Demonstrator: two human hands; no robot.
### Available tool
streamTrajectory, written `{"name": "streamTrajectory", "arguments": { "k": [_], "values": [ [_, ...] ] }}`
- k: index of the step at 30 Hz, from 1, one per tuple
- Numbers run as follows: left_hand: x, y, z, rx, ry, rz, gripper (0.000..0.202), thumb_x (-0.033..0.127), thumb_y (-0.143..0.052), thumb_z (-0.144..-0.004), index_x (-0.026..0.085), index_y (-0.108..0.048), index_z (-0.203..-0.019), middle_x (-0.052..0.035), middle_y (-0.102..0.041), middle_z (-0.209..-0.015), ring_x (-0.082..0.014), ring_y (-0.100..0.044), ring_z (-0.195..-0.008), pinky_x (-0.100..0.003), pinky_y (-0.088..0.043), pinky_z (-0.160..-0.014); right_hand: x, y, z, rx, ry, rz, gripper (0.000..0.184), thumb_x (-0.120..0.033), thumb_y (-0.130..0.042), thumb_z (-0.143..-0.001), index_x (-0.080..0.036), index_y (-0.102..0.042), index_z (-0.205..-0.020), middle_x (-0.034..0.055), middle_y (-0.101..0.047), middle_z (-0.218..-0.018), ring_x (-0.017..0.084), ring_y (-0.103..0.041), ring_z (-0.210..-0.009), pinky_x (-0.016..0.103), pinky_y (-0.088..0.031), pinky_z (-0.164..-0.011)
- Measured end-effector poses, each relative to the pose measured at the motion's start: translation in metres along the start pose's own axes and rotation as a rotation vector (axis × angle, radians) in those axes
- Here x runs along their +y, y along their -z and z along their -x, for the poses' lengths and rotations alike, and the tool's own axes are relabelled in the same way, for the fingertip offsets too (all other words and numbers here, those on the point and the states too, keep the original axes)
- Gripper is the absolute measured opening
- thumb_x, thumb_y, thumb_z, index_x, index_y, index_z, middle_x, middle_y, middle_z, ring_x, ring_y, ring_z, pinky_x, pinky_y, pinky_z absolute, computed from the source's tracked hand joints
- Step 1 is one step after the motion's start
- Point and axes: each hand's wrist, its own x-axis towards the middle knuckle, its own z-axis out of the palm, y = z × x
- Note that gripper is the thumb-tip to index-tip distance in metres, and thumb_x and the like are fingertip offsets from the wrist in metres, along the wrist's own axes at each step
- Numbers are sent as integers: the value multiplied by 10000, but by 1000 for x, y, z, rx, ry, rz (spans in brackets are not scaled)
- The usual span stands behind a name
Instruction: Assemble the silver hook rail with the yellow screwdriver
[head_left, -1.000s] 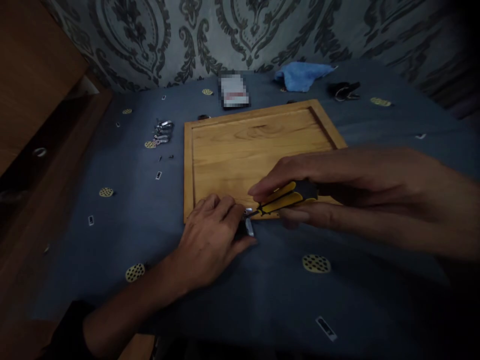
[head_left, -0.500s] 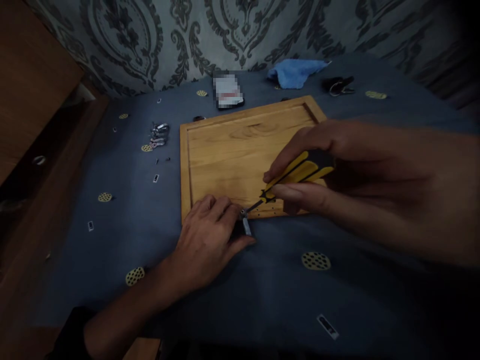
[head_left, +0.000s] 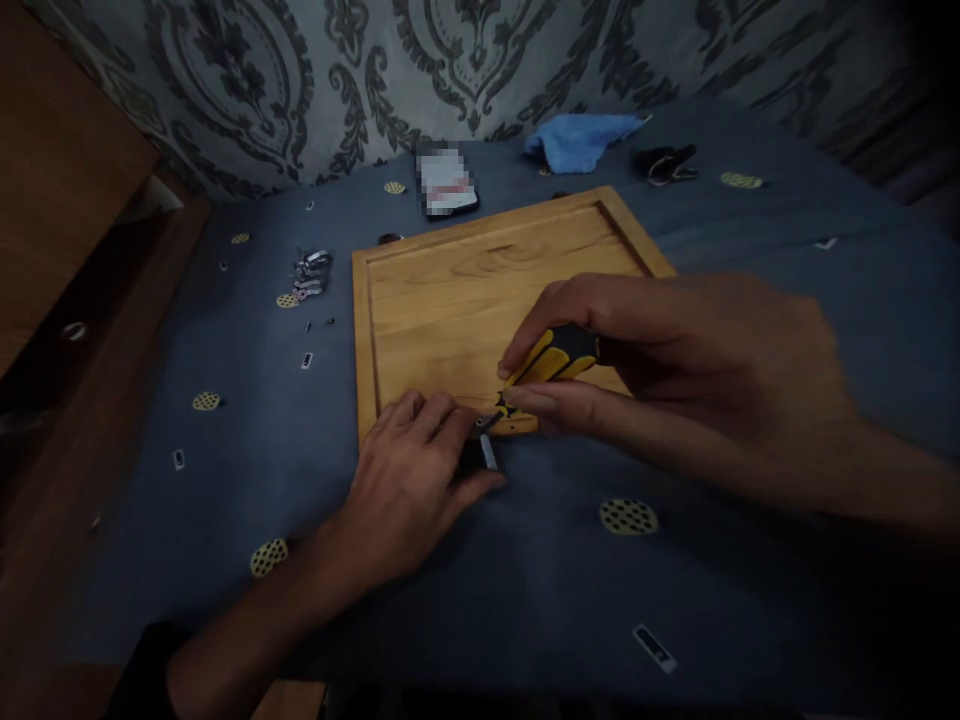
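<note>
A framed wooden panel (head_left: 480,290), like a cabinet door, lies flat on the blue cloth. At its near edge, my left hand (head_left: 416,465) presses down with bent fingers, thumb stretched below the edge, pinning a small metal hinge (head_left: 489,452). Part of the hinge is hidden under the fingers. My right hand (head_left: 675,370) grips a yellow-and-black screwdriver (head_left: 555,355) between thumb and fingers. Its shaft slants down to the left, with the tip at the hinge by my left index finger. Whether a screw sits under the tip is too small to tell.
More metal hinges (head_left: 311,272) lie in a pile left of the panel, with small screws (head_left: 319,324) nearby. Behind the panel are a phone-like object (head_left: 448,185) with a blurred face, a blue cloth rag (head_left: 581,142) and a black item (head_left: 666,165). A patterned wall stands behind.
My right hand has moved left and slightly down with the screwdriver, whose handle is now closer to the hinge. My left hand stays in place on the panel edge. The view has shifted slightly.
</note>
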Motion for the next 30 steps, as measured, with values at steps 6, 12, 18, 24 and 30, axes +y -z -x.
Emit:
{"name": "streamTrajectory", "arguments": {
  "k": [6, 12, 18, 24, 30],
  "values": [
    [-1, -1, 0, 7, -1, -31, 368, 463, -819, -949, 188, -670, -1143, -82, -738, -1098, -299, -678, -1002, -501, -619, -888, 3, 1, -2, -49, -4, -23, 191, -426, -692, -1028, -298, -650, -893, -46, -689, -705, 168, -673, -633, 326, -557, -604],
    [-3, -1, 0, 46, -36, -31, 380, 451, -838, -932, 181, -663, -1133, -81, -737, -1038, -311, -689, -960, -505, -627, -836, 3, 0, -3, -48, 66, 1, 189, -404, -694, -1038, -276, -662, -903, -54, -688, -713, 140, -635, -607, 299, -528, -606],
    [-3, -3, 0, 97, -72, -55, 384, 451, -816, -948, 165, -668, -1156, -86, -740, -1018, -317, -698, -918, -496, -626, -774, 4, -3, -2, -35, 116, 3, 228, -410, -657, -1066, -258, -642, -896, -56, -692, -743, 120, -621, -604, 281, -510, -612],
    [-4, -2, 1, 106, -96, -74, 339, 465, -733, -1008, 166, -669, -1154, -85, -735, -1015, -308, -697, -914, -487, -632, -775, 5, -4, -4, -11, 144, 19, 229, -415, -667, -1063, -255, -621, -905, -60, -651, -715, 124, -606, -617, 287, -494, -618],
    [-7, -5, 1, 119, -106, -77, 327, 476, -680, -1040, 160, -673, -1119, -89, -732, -1013, -309, -686, -930, -475, -621, -790, 6, -6, -5, -13, 94, -26, 290, -434, -717, -1031, -246, -594, -848, -59, -582, -682, 129, -547, -598, 291, -462, -591]
  ]
}}
